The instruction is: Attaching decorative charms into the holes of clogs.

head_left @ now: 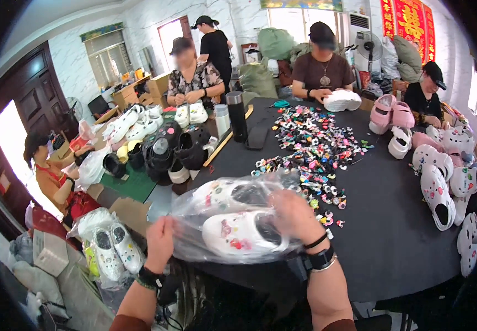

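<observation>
A pair of white clogs [233, 237] with colourful charms lies in a clear plastic bag [186, 248] over the table's near edge. The toes point left. My left hand [161, 238] is closed on the bag's left edge, fingers pinched together. At the heel end, my right hand [299, 215] curls over the bagged clogs; motion blurs it, and its fingertips are hidden. Beyond it, loose shoe charms [318, 149] of many colours are heaped on the black table [381, 220].
More decorated clogs [437, 190] pile up along the right edge. Black clogs [166, 146] and a dark flask [236, 116] stand at the table's left. Another bagged white pair [111, 251] is at lower left. Several people sit around; one at the far side handles a white clog [342, 101].
</observation>
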`<state>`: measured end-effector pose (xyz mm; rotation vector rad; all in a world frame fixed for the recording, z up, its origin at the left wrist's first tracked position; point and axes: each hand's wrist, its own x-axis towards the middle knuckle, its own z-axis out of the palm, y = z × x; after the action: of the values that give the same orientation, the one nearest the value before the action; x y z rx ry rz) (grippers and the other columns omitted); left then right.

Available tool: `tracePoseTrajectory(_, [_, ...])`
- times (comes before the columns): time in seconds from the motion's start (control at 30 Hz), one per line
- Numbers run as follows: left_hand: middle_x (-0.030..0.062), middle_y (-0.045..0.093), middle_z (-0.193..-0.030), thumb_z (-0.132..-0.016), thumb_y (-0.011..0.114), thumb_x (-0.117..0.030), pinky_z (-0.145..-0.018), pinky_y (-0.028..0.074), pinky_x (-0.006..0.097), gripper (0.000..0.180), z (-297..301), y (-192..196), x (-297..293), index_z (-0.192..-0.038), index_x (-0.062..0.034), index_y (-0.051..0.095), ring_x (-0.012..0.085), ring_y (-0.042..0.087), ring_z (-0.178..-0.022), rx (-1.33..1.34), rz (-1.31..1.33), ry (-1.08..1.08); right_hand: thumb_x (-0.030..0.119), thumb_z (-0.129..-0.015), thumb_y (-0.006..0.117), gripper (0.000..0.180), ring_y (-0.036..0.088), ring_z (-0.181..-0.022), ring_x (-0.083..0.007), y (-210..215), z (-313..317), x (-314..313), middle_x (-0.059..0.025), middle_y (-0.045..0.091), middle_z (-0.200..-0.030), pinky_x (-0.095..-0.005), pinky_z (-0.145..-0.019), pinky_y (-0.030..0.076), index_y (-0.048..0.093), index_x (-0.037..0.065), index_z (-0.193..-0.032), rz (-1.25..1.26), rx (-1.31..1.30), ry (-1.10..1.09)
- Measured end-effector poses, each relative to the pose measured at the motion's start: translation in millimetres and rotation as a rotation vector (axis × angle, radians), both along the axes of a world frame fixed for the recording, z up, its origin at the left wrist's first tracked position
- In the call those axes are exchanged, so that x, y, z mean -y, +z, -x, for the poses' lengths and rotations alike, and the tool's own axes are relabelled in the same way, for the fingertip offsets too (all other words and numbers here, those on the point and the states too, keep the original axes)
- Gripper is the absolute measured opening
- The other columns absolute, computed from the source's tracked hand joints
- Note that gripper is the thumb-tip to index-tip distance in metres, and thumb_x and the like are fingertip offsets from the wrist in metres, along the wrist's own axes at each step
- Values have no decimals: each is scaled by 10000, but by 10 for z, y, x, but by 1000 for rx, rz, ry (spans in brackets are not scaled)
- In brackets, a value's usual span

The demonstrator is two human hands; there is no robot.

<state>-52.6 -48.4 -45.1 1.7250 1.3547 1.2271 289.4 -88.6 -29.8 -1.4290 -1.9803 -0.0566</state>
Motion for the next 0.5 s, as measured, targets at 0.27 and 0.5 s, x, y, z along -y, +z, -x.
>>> tracePoseTrajectory(0.27, [79,655,-773,-1001,512,-190,-627,499,291,298,556,25,-402,-848,41,623,139,622,-668,-319,-301,238,131,-653,833,356,608,-942,-353,299,-196,148,-116,661,-989,-415,-783,487,554,40,-856,-37,-273,151])
tracePoseTrajectory(0.5, [83,562,-1280,-1003,527,-308,-973,458,372,420,201,-66,-192,-1330,-47,490,215,529,-1184,546,293,-209,113,-642,845,381,619,-968,-338,342,-142,147,-105,680,-1034,-407,-807,492,552,46,-875,-112,-330,190])
